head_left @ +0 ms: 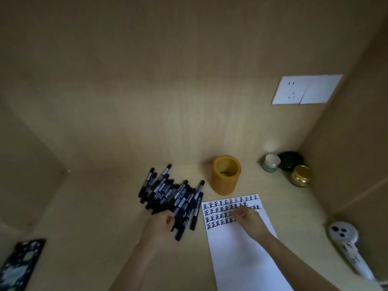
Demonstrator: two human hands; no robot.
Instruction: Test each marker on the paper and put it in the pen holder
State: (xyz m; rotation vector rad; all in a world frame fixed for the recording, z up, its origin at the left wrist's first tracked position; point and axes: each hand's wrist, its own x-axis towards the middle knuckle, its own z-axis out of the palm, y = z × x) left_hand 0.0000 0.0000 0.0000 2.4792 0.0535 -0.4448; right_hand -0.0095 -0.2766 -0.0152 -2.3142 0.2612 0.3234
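The pile of black markers [172,196] lies on the worktop [94,227] just left of the paper [241,255], with the yellow pen holder [225,175] standing just behind the paper's far edge. This probably keeps picking, testing and dropping within short reach.

The left hand [161,222] rests at the near edge of the pile, its fingers among the markers, likely sorting out the next one. Whether they actually hold one cannot be told, since the dark barrels and the dim light merge there.

The right hand [247,219] sits curled on the paper over the rows of written test characters, a posture that suggests writing. No marker shows in it, so whether its fingers pinch one cannot be told either.

The hand covers part of the middle rows. No marker rises above the holder's rim, and its dim inside is unreadable. The paper's near end runs out of view.
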